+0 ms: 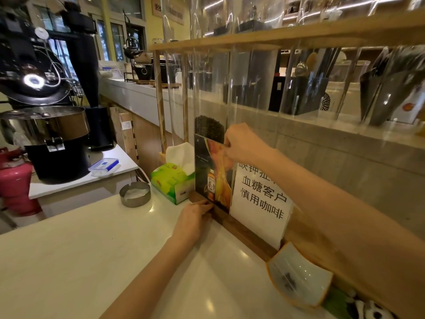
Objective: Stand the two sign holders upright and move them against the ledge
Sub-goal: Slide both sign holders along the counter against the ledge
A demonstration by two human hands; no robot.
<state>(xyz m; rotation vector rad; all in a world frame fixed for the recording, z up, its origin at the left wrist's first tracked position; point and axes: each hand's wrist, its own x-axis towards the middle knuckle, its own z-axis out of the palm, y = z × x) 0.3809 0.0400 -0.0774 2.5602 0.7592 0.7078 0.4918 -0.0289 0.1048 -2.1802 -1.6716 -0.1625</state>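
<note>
Two sign holders stand upright side by side against the grey ledge [345, 143]. The left sign holder [210, 178] has a clear panel with a dark and orange drink picture in a dark wooden base. The right sign holder [259, 199] carries a white sheet with black characters in its own wooden base. My right hand [241, 143] pinches the top edge of the left panel. My left hand [195, 217] grips the front of that holder's wooden base on the white counter [92, 249]. My right forearm hides part of the white sheet.
A green tissue box [172, 180] sits just left of the holders, with a round metal ashtray [135, 194] beside it. A white and orange dish [299, 277] leans at the right. A wooden rack with clear tubes [253, 77] rises above. A black roasting machine [41, 107] stands at the far left.
</note>
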